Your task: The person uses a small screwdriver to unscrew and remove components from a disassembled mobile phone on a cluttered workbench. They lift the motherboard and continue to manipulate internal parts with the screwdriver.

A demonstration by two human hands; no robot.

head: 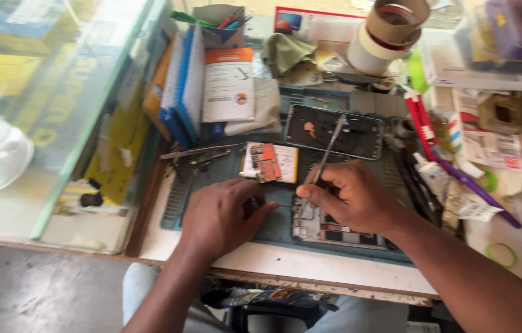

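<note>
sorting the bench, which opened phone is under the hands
The opened phone nearest the bench's front edge, under the right hand; the other phone frame lies farther back, untouched.

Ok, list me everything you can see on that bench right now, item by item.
opened phone: one, dark, on the mat under the right hand
work mat: one, teal, middle of the bench
phone back frame: one, dark, far side of the mat
battery with orange board: one, white and orange, beyond the hands
tape rolls: a stack, white and brown, top of the bench
booklets: several, blue, white, orange, leaning at the left
green cloth: one, behind the booklets
purple pen: one, right side
glass case: one, far left
left hand: empty, resting on the mat
right hand: holds metal tweezers over the phone
</note>
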